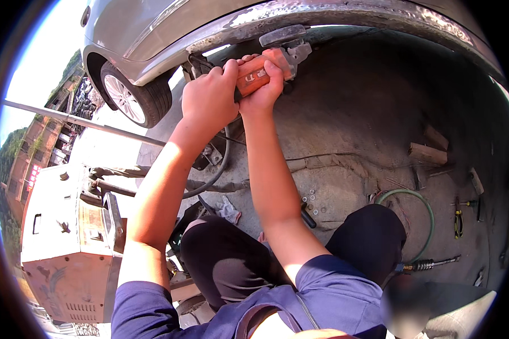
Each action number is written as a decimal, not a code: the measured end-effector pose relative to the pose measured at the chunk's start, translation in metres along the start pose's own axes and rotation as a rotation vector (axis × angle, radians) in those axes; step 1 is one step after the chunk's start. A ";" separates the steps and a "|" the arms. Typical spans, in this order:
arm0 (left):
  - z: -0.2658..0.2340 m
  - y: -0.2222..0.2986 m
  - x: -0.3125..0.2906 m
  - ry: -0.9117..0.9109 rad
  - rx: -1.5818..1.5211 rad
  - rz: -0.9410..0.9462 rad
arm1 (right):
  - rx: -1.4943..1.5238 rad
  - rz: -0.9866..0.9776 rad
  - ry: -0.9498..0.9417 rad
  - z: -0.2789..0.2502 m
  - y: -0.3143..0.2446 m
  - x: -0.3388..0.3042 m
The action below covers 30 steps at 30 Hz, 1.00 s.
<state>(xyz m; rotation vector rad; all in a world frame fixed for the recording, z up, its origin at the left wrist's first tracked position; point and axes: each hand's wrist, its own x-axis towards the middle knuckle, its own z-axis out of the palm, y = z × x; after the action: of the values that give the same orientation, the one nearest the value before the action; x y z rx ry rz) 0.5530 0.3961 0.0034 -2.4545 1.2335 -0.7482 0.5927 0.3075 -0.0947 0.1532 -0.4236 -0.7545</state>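
I have two hands on the orange grinder [251, 78], which is near the lower edge of the silver-grey car [152, 28]. The left hand [209, 96] is wrapped around the rear of its body; the right hand [261, 93] holds it nearer to the front, with the thumb on the upper side. The disc [281, 35] is just beside the sill [345, 12], where bright metal shows. Whether it touches, and whether it turns, I cannot tell from here.

In my judgement, the step in hand is the grinding of this sill, and it is not finished, because the surface looks rough and uneven. The next move, I think, calls for a steady grip with both hands, light pressure along the edge, and the fingers well behind the disc.

About writing: the housing carries pale marks [259, 74], which I cannot read with certainty. Far on the left is a red sign [34, 174] with pale characters, too small for me. On the metal-cased machine [68, 282] I find no readable label.
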 end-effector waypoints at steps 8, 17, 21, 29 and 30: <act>0.030 -0.055 0.003 -0.105 -0.027 -0.077 | -0.069 0.094 0.115 -0.025 0.060 0.009; 0.021 -0.076 0.008 -0.052 -0.016 0.009 | -0.029 0.016 0.123 -0.006 0.077 0.005; 0.025 -0.084 0.008 -0.079 -0.031 0.003 | -0.033 0.022 0.148 -0.011 0.083 0.010; 0.025 -0.088 0.020 0.006 -0.073 0.048 | 0.032 -0.023 0.179 -0.008 0.084 0.017; 0.030 -0.091 0.017 -0.034 -0.094 0.005 | 0.004 -0.008 0.187 -0.013 0.091 0.013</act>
<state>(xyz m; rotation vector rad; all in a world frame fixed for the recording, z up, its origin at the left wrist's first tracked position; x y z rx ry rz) 0.6379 0.4368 0.0267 -2.5268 1.2887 -0.6582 0.6640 0.3637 -0.0767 0.2277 -0.2468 -0.7396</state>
